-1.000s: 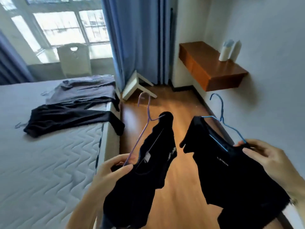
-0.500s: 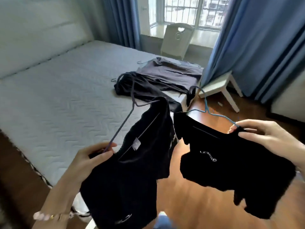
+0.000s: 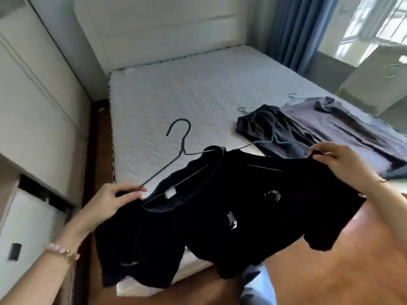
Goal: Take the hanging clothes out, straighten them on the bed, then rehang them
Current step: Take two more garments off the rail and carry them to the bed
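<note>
While both arms reach out over the near edge of the bed (image 3: 176,89), each hand pinches a hanger with a black shirt on it. Left hand (image 3: 110,200) is closed on the shoulder end of the dark wire hanger (image 3: 180,146), fingers clamped on wire and cloth together; its black t-shirt (image 3: 141,238) hangs over the bed's near-left corner, white neck label showing. Right hand (image 3: 339,164) is closed on the end of the grey-blue hanger (image 3: 273,137), thumb and fingers gripping the second black t-shirt (image 3: 275,216), which overlaps the first and hangs past the near edge over the wooden floor (image 3: 352,271). Small white print on its front. Both hooks point up and away.

At the bed's right edge lie a black garment (image 3: 259,126) and a grey garment (image 3: 334,119), flat, touching, each with a hanger hook poking out toward the headboard (image 3: 167,29). Bead bracelet (image 3: 63,252) on the left wrist. Blue curtain (image 3: 295,29) and a white chair (image 3: 378,75) beyond the far right corner.
</note>
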`<control>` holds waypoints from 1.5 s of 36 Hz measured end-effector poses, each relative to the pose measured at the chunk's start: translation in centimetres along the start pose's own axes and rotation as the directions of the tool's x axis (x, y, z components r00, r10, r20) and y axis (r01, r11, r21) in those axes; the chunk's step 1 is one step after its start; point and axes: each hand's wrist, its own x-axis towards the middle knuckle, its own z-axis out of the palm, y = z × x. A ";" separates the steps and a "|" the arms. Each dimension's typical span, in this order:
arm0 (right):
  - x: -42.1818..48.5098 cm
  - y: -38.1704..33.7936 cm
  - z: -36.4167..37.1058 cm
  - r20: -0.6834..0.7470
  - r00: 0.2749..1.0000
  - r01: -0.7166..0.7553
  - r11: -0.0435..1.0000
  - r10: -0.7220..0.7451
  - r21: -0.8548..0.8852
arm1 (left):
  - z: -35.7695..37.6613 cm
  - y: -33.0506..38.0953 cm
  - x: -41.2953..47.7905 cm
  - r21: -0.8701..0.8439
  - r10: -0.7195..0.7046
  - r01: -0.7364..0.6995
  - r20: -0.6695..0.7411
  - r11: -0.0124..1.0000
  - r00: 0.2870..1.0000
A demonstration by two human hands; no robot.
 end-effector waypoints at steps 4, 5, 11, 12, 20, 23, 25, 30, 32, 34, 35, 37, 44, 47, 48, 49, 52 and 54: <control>8.3 2.2 1.1 -0.003 0.999 0.039 0.993 -0.040 -0.116 | 1.1 0.0 3.4 0.158 -0.032 0.076 -0.268 0.984 0.963; 10.1 2.4 1.3 -0.007 0.999 0.053 0.988 -0.054 -0.142 | 1.6 0.3 4.2 0.180 -0.035 0.099 -0.329 0.979 0.944; 19.0 3.4 3.0 0.022 0.994 0.108 0.985 -0.106 -0.132 | 3.1 0.0 8.1 0.346 -0.055 0.278 -0.535 0.896 0.843; 20.5 3.7 3.4 0.025 0.995 0.103 0.989 -0.100 -0.109 | 3.1 -0.3 8.6 0.335 -0.061 0.296 -0.564 0.894 0.823; 32.2 2.8 5.9 0.004 0.999 0.036 0.996 -0.037 0.076 | -1.5 -3.5 14.6 0.035 -0.248 0.379 -0.700 0.925 0.669; 36.3 2.2 8.5 0.008 1.000 0.027 0.996 -0.028 0.088 | -3.0 -5.9 18.8 -0.024 -0.301 0.388 -0.675 0.921 0.674; 39.3 2.8 11.4 -0.001 1.000 0.001 0.996 -0.001 0.092 | -3.5 -8.7 22.5 -0.038 -0.323 0.395 -0.647 0.918 0.690; 46.3 7.1 20.6 0.018 0.998 -0.064 0.996 0.063 0.057 | -2.8 -18.0 32.4 -0.037 -0.375 0.434 -0.575 0.900 0.728; 48.3 8.6 24.0 0.035 0.997 -0.066 0.998 0.065 0.021 | -1.8 -21.6 35.6 -0.013 -0.406 0.481 -0.557 0.877 0.725; 50.0 9.8 26.8 0.029 0.996 -0.088 0.996 0.087 0.011 | -0.8 -24.5 38.4 0.015 -0.434 0.525 -0.542 0.851 0.719; 50.6 10.3 27.8 0.022 0.994 -0.106 0.994 0.106 0.014 | -0.5 -25.4 39.4 0.025 -0.442 0.541 -0.546 0.841 0.712; 52.2 11.6 30.2 -0.012 0.993 -0.116 0.993 0.116 0.000 | -0.1 -27.8 41.7 0.036 -0.442 0.554 -0.560 0.832 0.700; 57.3 15.3 36.4 -0.073 0.987 -0.150 0.987 0.146 -0.057 | -0.9 -34.5 47.8 0.014 -0.450 0.551 -0.560 0.834 0.696; 58.6 17.3 38.4 -0.092 0.979 -0.192 0.976 0.183 -0.100 | -0.6 -36.4 49.6 0.013 -0.440 0.543 -0.569 0.840 0.695; 59.0 18.0 38.9 -0.094 0.976 -0.207 0.973 0.198 -0.104 | -0.5 -37.0 50.1 0.015 -0.438 0.542 -0.572 0.840 0.694; 59.2 18.8 39.3 -0.089 0.972 -0.229 0.967 0.219 -0.116 | -0.4 -37.6 50.7 0.019 -0.433 0.540 -0.575 0.842 0.694; 60.8 22.7 40.1 -0.090 0.954 -0.298 0.941 0.287 -0.159 | 0.1 -38.7 51.9 0.020 -0.442 0.558 -0.586 0.830 0.679; 60.9 23.4 40.2 -0.057 0.948 -0.319 0.924 0.314 -0.211 | 0.5 -39.4 52.4 0.020 -0.461 0.581 -0.587 0.813 0.666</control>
